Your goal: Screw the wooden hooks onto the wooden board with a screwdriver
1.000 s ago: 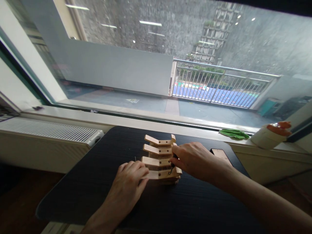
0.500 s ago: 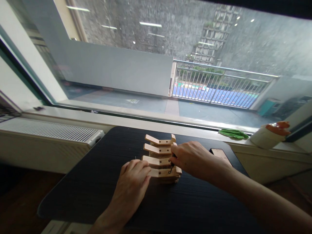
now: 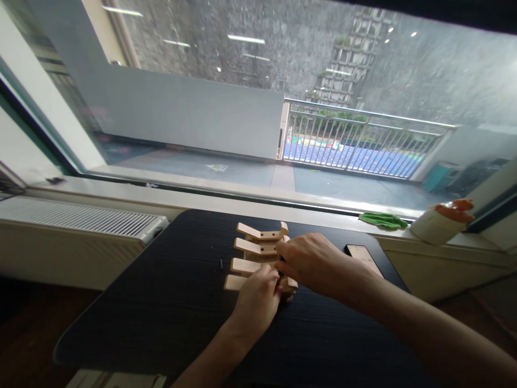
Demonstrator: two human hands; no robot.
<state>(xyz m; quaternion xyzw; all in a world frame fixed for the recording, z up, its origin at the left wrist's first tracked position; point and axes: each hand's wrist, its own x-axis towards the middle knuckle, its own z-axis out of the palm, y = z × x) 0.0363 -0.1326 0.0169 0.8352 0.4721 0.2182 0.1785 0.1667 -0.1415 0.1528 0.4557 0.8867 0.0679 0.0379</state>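
Note:
A wooden rack with several angled hooks (image 3: pixel 248 246) lies on the black table (image 3: pixel 161 280), dark screw heads showing on its far hooks. My right hand (image 3: pixel 309 261) is closed around a thin dark tool (image 3: pixel 281 274), apparently a small driver, pointing down at the near hooks. Most of the tool is hidden by my fingers. My left hand (image 3: pixel 260 296) lies across the two nearest hooks, its fingers closed by the tool's lower end; what they pinch is hidden. Left of the rack, a small thin pin or screw (image 3: pixel 221 263) rests on the table.
A phone (image 3: pixel 363 258) lies at the table's right side. On the windowsill are a green cloth (image 3: pixel 383 220) and a white container with an orange top (image 3: pixel 438 223). A white radiator (image 3: pixel 81 226) stands left of the table, and a large window lies ahead.
My left hand has moved right, from the free ends of the near hooks to the tool's lower end. My right hand stays around the tool. The view has shifted slightly.

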